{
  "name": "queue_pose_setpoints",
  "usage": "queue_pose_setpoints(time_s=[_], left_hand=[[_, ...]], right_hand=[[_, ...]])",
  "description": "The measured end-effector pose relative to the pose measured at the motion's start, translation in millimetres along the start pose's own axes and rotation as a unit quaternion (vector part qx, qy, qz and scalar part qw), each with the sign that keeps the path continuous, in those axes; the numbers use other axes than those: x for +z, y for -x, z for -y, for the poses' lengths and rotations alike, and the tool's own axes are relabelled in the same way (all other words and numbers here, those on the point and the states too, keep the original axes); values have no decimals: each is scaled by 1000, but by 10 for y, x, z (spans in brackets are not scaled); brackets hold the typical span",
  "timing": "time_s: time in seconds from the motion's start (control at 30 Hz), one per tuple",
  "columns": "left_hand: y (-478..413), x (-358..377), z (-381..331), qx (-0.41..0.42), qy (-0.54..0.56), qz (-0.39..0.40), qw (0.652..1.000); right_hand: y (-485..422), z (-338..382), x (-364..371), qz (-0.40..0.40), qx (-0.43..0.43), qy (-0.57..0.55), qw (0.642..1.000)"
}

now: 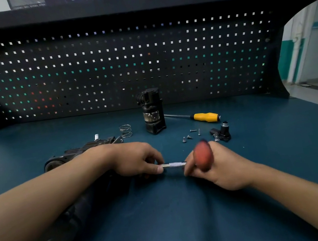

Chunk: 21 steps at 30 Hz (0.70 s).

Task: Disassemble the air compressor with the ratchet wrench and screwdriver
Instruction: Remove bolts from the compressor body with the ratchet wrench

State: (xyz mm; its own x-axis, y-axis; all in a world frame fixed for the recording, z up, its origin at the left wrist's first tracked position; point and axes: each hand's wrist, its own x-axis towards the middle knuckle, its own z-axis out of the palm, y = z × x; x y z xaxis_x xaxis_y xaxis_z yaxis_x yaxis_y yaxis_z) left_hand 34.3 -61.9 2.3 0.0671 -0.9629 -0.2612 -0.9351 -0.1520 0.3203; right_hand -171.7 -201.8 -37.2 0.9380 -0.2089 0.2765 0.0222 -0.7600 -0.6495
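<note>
Two bare forearms reach over a dark teal tabletop (191, 220). At centre frame, the left hand (137, 159) has its grip pinched on the silver knurled shaft of the ratchet wrench (174, 164). The right hand (220, 164) has its grip wrapped round the wrench's blurred orange-red handle. The black metal air compressor (71, 215) lies lower left, under the left forearm. It is probably heavy and rigid, best steadied by its ribbed casing. A yellow-handled screwdriver (206, 117) lies beyond, right of centre.
</note>
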Motion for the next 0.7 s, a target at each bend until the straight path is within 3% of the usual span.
queue_pose_setpoints(time_s=[0.1, 0.23, 0.4, 0.47, 0.57, 0.7], left_hand=[[11, -10, -14, 6, 10, -10, 1000], [7, -15, -35, 7, -3, -21, 1000], [26, -29, -57, 11, -20, -12, 1000], [32, -28, -62, 8, -20, -12, 1000], [48, -37, -58, 9, -7, -12, 1000], [67, -51, -57, 10, 7, -14, 1000]], right_hand=[[1, 5, 10, -1, -50, 27, 998], [-23, -21, 11, 6, -39, 22, 999], [-62, 35, -7, 33, 125, -156, 979], [-80, 95, -9, 42, 214, -256, 942], [-140, 124, -55, 49, 333, -401, 852], [-191, 114, -64, 73, 397, -550, 731]])
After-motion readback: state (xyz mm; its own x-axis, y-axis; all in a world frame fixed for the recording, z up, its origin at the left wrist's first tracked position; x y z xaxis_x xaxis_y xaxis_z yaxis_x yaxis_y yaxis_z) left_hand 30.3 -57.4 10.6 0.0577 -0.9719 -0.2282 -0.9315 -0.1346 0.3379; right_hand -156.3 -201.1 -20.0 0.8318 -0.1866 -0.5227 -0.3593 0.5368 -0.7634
